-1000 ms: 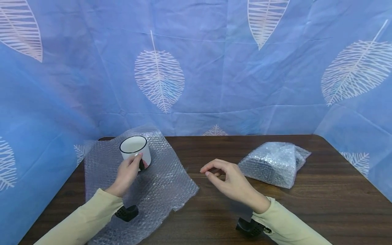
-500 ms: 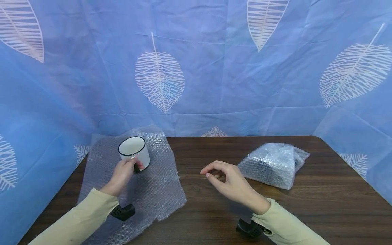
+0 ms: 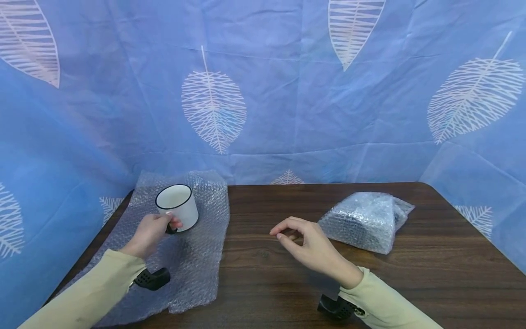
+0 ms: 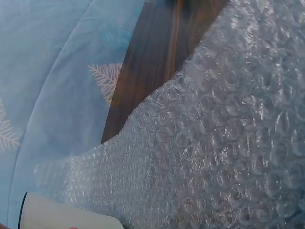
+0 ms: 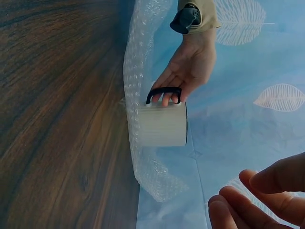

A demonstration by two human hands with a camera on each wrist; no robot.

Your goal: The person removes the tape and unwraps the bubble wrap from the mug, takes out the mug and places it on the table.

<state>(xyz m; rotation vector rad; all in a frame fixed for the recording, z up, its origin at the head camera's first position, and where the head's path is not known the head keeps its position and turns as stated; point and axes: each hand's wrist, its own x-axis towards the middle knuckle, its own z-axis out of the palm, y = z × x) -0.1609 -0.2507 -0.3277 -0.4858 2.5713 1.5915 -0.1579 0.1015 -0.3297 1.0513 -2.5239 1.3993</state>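
A white mug with a black rim stands upright on a sheet of bubble wrap at the left of the table. My left hand holds it by the black handle, and the right wrist view shows fingers passing through the loop. Only part of the mug's side enters the left wrist view, at the bottom edge. Over the middle of the table hovers my right hand, its fingers loosely bent with nothing in them.
A bundle wrapped in bubble wrap lies at the right, just beyond my right hand; a dark shape shows through it. The dark wooden table meets a blue leaf-patterned cloth at the back and left.
My left hand has shifted slightly left with the mug, turning it so the handle points left. The bubble wrap sheet has swung round with it, its right corner moving left. My right hand stays put.
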